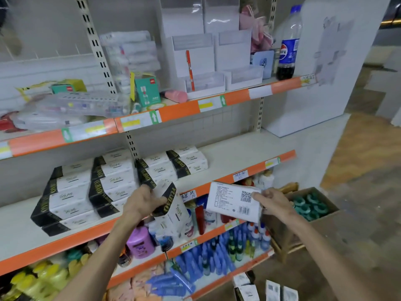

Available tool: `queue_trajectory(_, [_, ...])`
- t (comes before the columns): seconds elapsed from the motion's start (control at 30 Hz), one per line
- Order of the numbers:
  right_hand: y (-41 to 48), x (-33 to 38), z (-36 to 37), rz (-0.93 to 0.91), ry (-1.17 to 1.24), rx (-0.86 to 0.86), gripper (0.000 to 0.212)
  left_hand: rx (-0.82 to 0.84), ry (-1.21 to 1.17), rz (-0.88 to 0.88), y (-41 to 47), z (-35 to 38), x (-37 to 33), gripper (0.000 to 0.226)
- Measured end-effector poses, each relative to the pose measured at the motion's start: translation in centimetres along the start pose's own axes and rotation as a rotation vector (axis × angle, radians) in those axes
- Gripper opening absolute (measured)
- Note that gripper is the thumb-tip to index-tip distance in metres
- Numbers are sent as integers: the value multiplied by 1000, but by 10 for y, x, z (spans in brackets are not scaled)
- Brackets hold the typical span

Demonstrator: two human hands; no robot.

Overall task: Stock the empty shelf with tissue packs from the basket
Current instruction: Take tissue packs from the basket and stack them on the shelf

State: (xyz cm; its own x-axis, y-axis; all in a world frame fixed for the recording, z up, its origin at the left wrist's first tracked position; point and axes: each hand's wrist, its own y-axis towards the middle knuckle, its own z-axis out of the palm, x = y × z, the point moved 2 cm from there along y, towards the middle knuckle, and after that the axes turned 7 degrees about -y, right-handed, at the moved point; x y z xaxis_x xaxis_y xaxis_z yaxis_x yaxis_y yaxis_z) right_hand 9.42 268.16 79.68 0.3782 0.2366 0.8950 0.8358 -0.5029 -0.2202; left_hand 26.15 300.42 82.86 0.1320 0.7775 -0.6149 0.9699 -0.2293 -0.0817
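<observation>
Several white tissue packs with black ends (112, 183) stand stacked in rows on the middle shelf (236, 157), whose right part is bare. My left hand (144, 199) grips one such tissue pack (173, 211) by its black end, tilted, just in front of the shelf's orange edge. My right hand (274, 202) holds a second tissue pack (233, 200) with its barcode side facing me, right of the first. More packs (267, 290) show at the bottom edge, where the basket itself is hidden.
Above is a shelf with stationery, clear display boxes (204, 83) and a cola bottle (288, 44). Below are bottles, a purple jar (140, 242) and blue tubes (201, 259). A cardboard box of green rolls (310, 205) stands on the floor to the right.
</observation>
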Motion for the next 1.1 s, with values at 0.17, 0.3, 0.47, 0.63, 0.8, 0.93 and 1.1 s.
queue_trajectory(0.17, [33,15,-7,-32,-31,-14,20,-25,-53,12,28,7,-13,31])
queue_trajectory(0.3, [75,25,1,-10,-20,16,22,-70,-42,14,52,3,-21,32])
queue_trajectory(0.47, [125,54,20,-41,-45,36,25,-174,-50,10,89,-7,-25,39])
queue_trajectory(0.63, [181,88,44,-95,-28,84,28,-345,-8,90,124,-22,-40,49])
queue_trajectory(0.8, [225,99,68,-110,9,174,20,-429,32,54,151,-30,-49,56])
queue_trajectory(0.93, [256,100,79,-83,19,231,22,-489,46,63,168,-36,-49,47])
queue_trajectory(1.1, [288,104,82,-18,109,254,30,-543,-79,59,189,-41,-42,41])
